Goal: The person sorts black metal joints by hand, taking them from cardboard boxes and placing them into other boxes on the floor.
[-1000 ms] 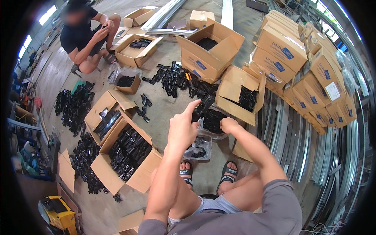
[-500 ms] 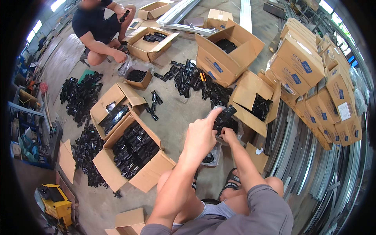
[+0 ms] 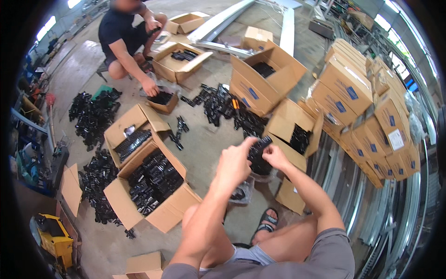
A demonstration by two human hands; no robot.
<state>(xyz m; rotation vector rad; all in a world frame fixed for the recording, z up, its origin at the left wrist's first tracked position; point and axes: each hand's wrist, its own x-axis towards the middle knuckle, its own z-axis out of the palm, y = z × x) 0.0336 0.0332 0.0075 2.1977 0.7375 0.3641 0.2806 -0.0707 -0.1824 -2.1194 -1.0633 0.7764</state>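
My left hand point(image 3: 237, 160) is closed around a black, glossy, block-like part point(image 3: 260, 148), held up in front of my knees. My right hand point(image 3: 276, 157) is at the part's right side, its fingers pinched together; whatever is between the fingertips is too small to make out. Below my hands, a clear plastic bag point(image 3: 248, 187) holds more black parts, partly hidden by my left wrist. An open carton point(image 3: 284, 122) with black parts in it stands just beyond my right hand.
A large open carton point(image 3: 169, 215) full of black parts stands left of my legs. Loose black parts point(image 3: 95, 179) lie in heaps on the floor. Stacked cartons point(image 3: 341, 88) and long metal profiles point(image 3: 367, 218) line the right. A co-worker point(image 3: 123, 42) squats at far left, one hand at a small box point(image 3: 163, 108).
My right hand has risen from below to the side of the black part. My left hand has shifted slightly lower. The co-worker's hand has reached forward to the small box.
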